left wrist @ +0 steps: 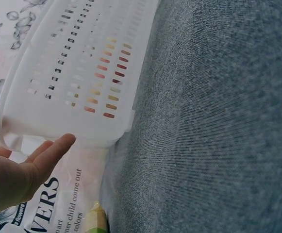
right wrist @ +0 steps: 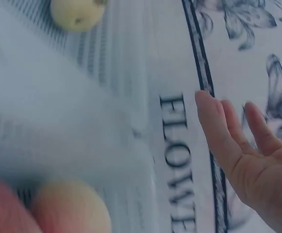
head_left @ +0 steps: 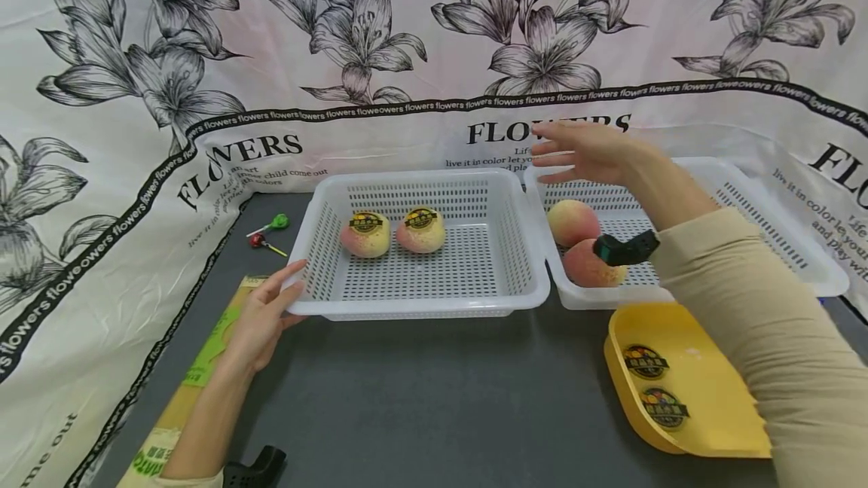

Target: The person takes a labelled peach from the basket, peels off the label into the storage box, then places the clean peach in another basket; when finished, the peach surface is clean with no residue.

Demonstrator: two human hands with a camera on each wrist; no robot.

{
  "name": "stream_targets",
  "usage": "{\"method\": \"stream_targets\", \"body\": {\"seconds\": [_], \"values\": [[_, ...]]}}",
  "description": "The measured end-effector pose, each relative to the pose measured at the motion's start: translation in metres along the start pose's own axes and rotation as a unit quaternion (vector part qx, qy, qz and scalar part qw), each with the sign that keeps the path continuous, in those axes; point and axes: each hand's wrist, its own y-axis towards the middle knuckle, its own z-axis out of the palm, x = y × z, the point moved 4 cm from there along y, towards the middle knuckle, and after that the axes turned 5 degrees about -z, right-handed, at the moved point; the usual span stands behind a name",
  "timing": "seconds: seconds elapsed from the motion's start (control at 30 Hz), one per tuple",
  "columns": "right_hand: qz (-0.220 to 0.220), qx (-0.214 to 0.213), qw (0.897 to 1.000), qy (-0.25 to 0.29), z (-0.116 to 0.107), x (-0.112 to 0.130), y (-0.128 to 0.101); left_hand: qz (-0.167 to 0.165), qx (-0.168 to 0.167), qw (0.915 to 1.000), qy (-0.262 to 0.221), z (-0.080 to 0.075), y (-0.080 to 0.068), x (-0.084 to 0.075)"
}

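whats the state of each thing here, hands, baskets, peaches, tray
left hand: open, fingers touching the left basket's corner
right hand: open, raised, holding nothing
left basket: two stickered peaches inside
right basket: two peaches, no stickers visible
yellow tray: two stickers

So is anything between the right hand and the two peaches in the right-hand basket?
Nothing visible. The right hand hovers open above the right basket, and the two peaches lie uncovered at its near left end, below the hand.
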Motion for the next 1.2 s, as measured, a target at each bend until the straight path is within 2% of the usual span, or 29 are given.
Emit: {"method": "stream_targets", "body": {"seconds": [0.27,0.37,0.47,0.63,0.8,0.97,1.2], "values": [[-0.019,0.051,0.997,0.057,0.072,-0.027,0.067,0.005,0.003,1.0,-0.005,0.0,0.001,0.001],[-0.016,0.062,0.996,0.068,0.09,-0.039,0.084,0.008,0.006,0.9999,-0.007,-0.001,0.001,0.001],[-0.007,0.061,0.997,0.056,0.102,-0.05,0.096,0.009,0.006,0.9999,-0.012,-0.001,0.002,0.001],[0.015,0.053,0.998,-0.003,0.115,-0.064,0.109,0.01,0.003,0.9998,-0.016,-0.001,0.002,0.002],[0.039,0.068,0.994,-0.071,0.123,-0.076,0.115,0.006,0.0,0.9998,-0.018,-0.001,0.003,0.002],[0.058,0.088,0.987,-0.121,0.132,-0.085,0.118,0.007,-0.002,0.9999,-0.015,-0.001,0.004,0.003],[0.059,0.055,0.971,-0.225,0.139,-0.092,0.122,0.006,-0.006,0.9999,-0.008,-0.001,0.004,0.003]]}}
